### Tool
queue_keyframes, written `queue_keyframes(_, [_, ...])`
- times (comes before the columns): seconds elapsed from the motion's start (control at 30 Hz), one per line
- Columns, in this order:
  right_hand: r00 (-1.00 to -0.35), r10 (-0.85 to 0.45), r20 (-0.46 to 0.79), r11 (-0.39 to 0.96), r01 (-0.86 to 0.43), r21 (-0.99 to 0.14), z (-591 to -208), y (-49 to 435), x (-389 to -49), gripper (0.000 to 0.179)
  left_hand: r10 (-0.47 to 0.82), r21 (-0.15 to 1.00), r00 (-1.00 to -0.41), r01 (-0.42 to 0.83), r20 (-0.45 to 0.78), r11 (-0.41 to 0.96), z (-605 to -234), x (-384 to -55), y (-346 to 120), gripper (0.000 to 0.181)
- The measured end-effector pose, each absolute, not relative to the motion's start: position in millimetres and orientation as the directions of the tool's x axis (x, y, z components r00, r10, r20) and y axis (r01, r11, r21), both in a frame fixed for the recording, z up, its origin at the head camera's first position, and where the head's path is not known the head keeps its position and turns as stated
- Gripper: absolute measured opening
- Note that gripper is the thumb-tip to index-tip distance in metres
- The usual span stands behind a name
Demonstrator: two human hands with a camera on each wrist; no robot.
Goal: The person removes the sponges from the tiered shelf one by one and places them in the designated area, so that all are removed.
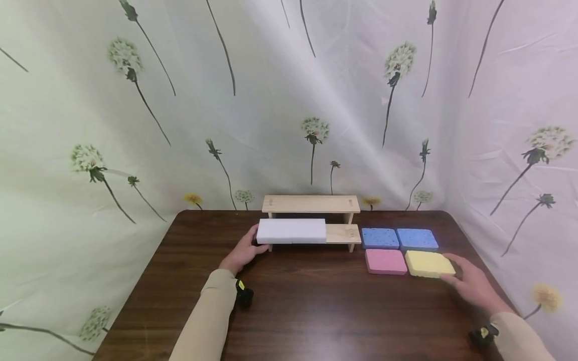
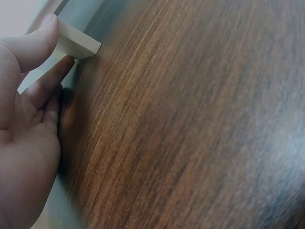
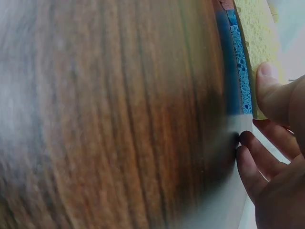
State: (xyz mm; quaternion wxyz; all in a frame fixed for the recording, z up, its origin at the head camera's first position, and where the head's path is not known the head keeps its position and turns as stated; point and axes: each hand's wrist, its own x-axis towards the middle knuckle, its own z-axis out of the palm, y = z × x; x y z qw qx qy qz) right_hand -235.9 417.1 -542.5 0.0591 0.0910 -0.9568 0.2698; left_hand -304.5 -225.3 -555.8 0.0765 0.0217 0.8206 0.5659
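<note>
On the lower tier of a two-tier wooden stand (image 1: 343, 233) lies a long white block (image 1: 291, 230), with a faint mark midway along its front lower edge. My left hand (image 1: 244, 251) holds the block's left end, its thumb near a stand leg (image 2: 78, 43) in the left wrist view. My right hand (image 1: 474, 283) pinches the right end of a yellow sponge (image 1: 430, 264); the thumb presses its near side. Whether the sponge is off the table cannot be told. Left of it is a pink sponge (image 1: 386, 261), and behind are two blue sponges (image 1: 380, 238).
The stand's upper tier (image 1: 311, 203) rises at the back of the dark wood table (image 1: 307, 311). A pale dandelion-printed curtain (image 1: 271, 125) hangs behind and at both sides. Dark wrist cameras sit on both wrists.
</note>
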Motion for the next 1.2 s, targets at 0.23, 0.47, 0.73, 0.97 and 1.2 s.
queue_keyframes(0.23, [-0.979, -0.159, 0.125, 0.849, -0.201, -0.489, -545.0, 419.2, -240.4, 0.068, 0.118, 0.938, -0.988, -0.052, -0.098, 0.344, -554.4, -303.6, -224.3, 0.084])
queue_keyframes(0.47, [-0.985, -0.159, 0.070, 0.860, -0.173, -0.481, -543.8, 416.5, -243.2, 0.072, 0.117, 0.932, -0.986, -0.067, -0.115, 0.357, -557.4, -303.6, -225.9, 0.083])
queue_keyframes(0.73, [-0.977, -0.180, 0.112, 0.862, -0.211, -0.461, -540.9, 414.8, -245.7, 0.070, 0.129, 0.934, -0.986, -0.058, -0.110, 0.352, -553.6, -303.7, -224.6, 0.082])
queue_keyframes(0.97, [-0.975, -0.198, 0.104, 0.857, -0.223, -0.464, -539.9, 415.1, -248.3, 0.073, 0.135, 0.931, -0.986, -0.042, -0.097, 0.363, -553.4, -303.6, -225.4, 0.083])
queue_keyframes(1.2, [-0.976, -0.197, 0.092, 0.863, -0.217, -0.457, -542.1, 416.6, -249.0, 0.074, 0.132, 0.925, -0.986, -0.044, -0.100, 0.378, -554.9, -304.9, -224.1, 0.081])
